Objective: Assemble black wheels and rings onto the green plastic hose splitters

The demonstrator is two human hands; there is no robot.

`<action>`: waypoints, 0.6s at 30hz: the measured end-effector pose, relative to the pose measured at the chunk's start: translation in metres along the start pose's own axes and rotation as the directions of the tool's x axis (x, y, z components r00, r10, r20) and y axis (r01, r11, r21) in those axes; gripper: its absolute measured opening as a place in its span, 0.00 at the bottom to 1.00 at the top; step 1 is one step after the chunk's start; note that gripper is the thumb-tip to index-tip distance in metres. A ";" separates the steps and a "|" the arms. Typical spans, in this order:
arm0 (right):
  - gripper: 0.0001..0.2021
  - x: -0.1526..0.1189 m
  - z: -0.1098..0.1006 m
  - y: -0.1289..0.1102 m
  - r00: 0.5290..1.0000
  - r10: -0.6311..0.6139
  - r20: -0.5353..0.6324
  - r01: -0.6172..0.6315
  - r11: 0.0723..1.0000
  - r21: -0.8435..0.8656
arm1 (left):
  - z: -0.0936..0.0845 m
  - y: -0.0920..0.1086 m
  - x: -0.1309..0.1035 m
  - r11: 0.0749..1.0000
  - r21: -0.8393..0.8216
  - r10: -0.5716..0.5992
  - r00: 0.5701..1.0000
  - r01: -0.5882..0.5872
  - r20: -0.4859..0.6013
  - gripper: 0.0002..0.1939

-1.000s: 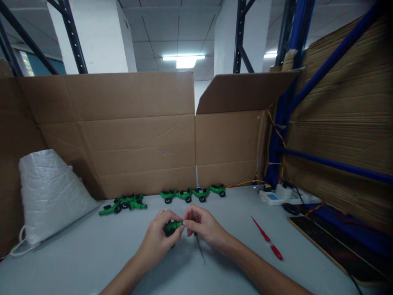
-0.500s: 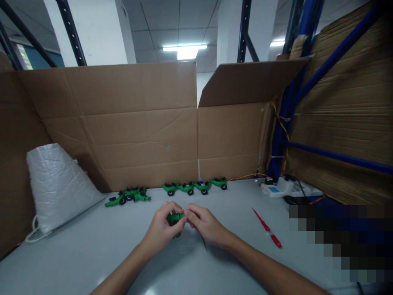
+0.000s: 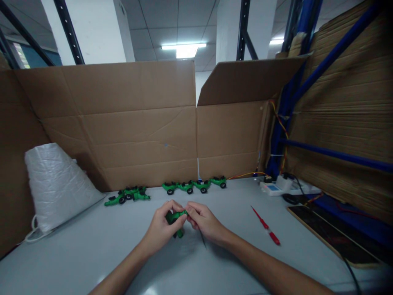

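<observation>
A green toy piece (image 3: 179, 215) is held up over the grey table by my left hand (image 3: 162, 227), its fingers wrapped round the piece. Right beside it, my right hand (image 3: 204, 221) is closed in a pinch at the piece's right end. A thin dark rod (image 3: 203, 239) sticks out below my right hand; what the fingertips grip is too small to make out. Behind my hands stands a row of several green toys with black wheels (image 3: 186, 187), and further left lies a cluster of similar ones (image 3: 129, 194).
A red screwdriver (image 3: 265, 226) lies right of my hands. A white bag (image 3: 58, 188) stands at the left by the cardboard wall (image 3: 147, 139). Power strips (image 3: 274, 188) and a dark flat panel (image 3: 334, 237) with a cable are at the right.
My hands and the green piece have barely moved; a little more of the piece shows between my fingers. The dark panel at the right now shows where a blurred patch was.
</observation>
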State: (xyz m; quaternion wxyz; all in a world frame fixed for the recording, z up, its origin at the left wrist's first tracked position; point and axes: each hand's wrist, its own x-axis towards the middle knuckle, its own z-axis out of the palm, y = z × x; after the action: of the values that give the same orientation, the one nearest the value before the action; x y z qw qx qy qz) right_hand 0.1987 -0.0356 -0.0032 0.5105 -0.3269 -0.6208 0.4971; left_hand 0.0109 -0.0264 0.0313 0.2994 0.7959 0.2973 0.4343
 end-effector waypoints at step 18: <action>0.11 -0.007 -0.001 -0.015 0.974 -0.218 -0.062 0.193 0.942 -0.275 | -0.003 -0.011 0.005 0.993 -0.041 -0.114 0.993 0.113 -0.028 0.15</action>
State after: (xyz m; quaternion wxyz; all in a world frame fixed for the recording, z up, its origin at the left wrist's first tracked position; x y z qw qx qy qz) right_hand 0.2027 -0.0466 0.0089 0.5388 -0.3486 -0.6887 0.3373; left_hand 0.0082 -0.0154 0.0269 0.3347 0.7650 0.3378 0.4344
